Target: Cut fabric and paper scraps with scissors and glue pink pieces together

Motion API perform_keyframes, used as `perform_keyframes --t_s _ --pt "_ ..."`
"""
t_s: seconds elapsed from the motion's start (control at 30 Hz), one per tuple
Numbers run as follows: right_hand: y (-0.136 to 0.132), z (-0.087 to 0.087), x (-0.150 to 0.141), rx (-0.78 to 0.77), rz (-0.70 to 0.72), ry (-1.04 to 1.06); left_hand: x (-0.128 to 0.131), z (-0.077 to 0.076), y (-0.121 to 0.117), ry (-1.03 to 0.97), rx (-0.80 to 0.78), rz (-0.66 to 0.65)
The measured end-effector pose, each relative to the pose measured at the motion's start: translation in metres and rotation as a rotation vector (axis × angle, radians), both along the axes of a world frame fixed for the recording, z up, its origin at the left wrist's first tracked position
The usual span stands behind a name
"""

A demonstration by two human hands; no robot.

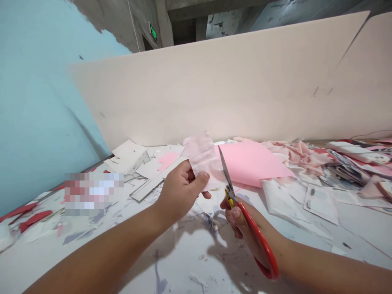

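Pinched between the thumb and fingers of my left hand (180,190) is a thin, creased, pale pink piece (202,153); whether it is cloth or paper I cannot tell. My right hand (240,216) grips a pair of scissors (259,237) with red handles and a yellow part near the pivot. The blades point up and away, beside the right edge of the pale piece, and look closed or nearly so. Behind both hands lies a bright pink sheet (251,161). Part of my left fingers is hidden behind the pale piece.
White card offcuts (128,153) lie at the back left, and red scraps (35,220) at the far left. Crumpled peach fabric (306,157) and a stack of mixed scraps (352,167) are on the right. A tall pale panel (229,90) closes off the table's back.
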State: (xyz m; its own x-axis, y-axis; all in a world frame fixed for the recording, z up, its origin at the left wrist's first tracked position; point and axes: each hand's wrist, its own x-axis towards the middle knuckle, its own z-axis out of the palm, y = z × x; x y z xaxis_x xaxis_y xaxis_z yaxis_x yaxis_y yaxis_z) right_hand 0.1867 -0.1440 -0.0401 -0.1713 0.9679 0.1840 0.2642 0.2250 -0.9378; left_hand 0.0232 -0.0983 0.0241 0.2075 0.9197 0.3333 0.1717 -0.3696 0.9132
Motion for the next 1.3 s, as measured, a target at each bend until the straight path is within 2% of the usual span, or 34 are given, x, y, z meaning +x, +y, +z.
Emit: perform_keyframes --t_s 0.4,0.67,1.13,1.3 --pt "0.0018 -0.0012 0.0013 0.022 0.028 -0.01 -0.0002 0.0009 -0.0014 -0.004 -0.008 -0.022" --pt "0.0047 -0.0079 0.0038 -0.004 0.053 0.001 -0.0001 -0.0002 -0.0009 0.006 -0.019 -0.032" --pt "0.0064 -0.0082 0.004 0.053 0.096 -0.025 -0.0011 -0.001 -0.0013 -0.012 -0.017 -0.059" --pt "0.0082 -0.0079 0.0038 0.002 0.106 -0.005 -0.0004 -0.0013 -0.0023 -0.022 -0.025 -0.063"
